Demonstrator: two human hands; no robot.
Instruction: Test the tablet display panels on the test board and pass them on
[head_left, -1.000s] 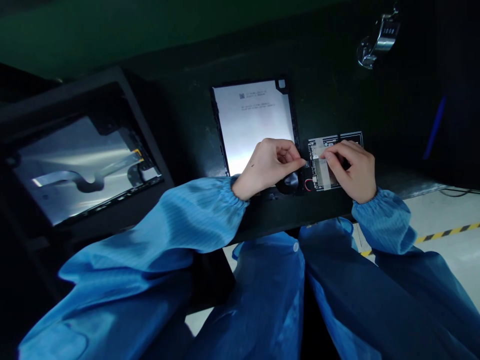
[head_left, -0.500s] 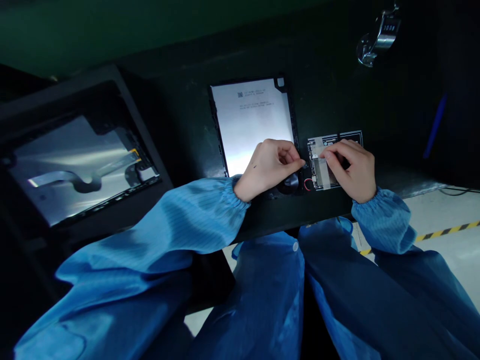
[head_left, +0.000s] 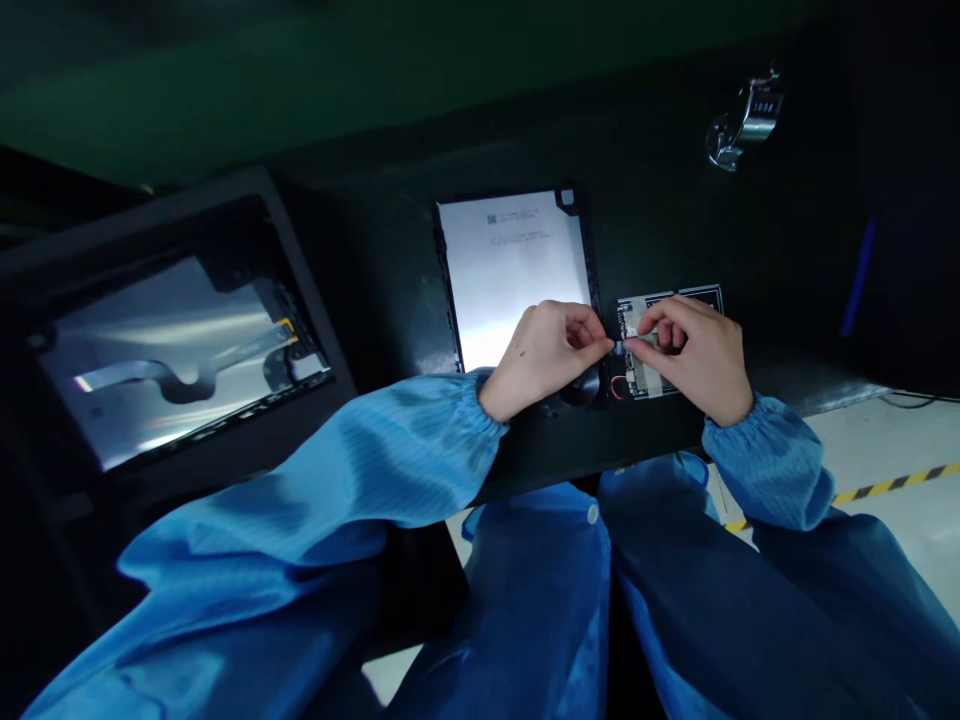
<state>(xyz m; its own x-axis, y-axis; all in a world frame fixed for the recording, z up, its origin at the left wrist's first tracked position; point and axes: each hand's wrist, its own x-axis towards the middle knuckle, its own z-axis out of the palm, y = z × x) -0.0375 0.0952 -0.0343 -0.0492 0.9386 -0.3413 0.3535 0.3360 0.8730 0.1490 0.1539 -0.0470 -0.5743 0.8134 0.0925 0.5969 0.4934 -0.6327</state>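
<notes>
My left hand (head_left: 551, 350) is closed in a pinch over the right edge of a display panel (head_left: 517, 270), which lies with its silvery back up in a black frame. A small pale-blue strip (head_left: 619, 348) shows at the tips of its thumb and forefinger. Beside the panel is a circuit board (head_left: 639, 380) with pale tape across it and a short red wire (head_left: 616, 386) at its left edge. My right hand (head_left: 697, 350) rests over this board, thumb and forefinger curled close together near the strip. Whatever lies between those fingertips is too small to name.
On the left, a dark box-like tray (head_left: 304, 270) holds another silvery panel (head_left: 165, 340) with a ribbon cable (head_left: 187, 390). A metal tally counter (head_left: 754, 115) lies at the back right. Further right is a blue pen-like stick (head_left: 859, 280). The dark table's front edge runs before my lap.
The view has shifted, so the table things appear lower. My right thumb has moved left toward my left fingertips, and the pale-blue strip now shows between the hands.
</notes>
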